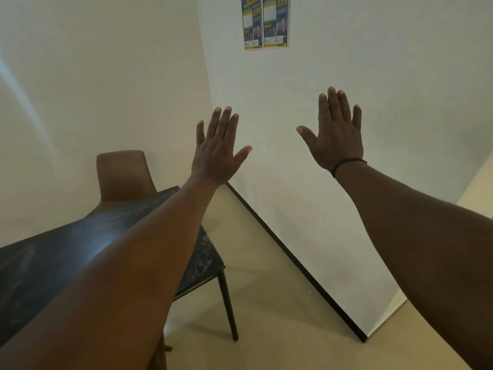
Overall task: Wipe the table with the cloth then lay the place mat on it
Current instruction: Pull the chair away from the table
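Stretched out from the camera, both bare forearms reach forward, the left one crossing above the dark marble-patterned table [48, 260], which fills the lower left with a brown chair [122, 177] at its far end. Above the table's far corner the left hand [216, 153] is raised with fingers straight and spread, holding nothing. Right of the table, the right hand [336, 137], a black band [346, 164] at its wrist, is likewise flat and empty before the white wall, below two posters [265, 21].

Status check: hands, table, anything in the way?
Left hand, right hand open, raised, holding nothing. Table bare where visible. No cloth or mat in view.
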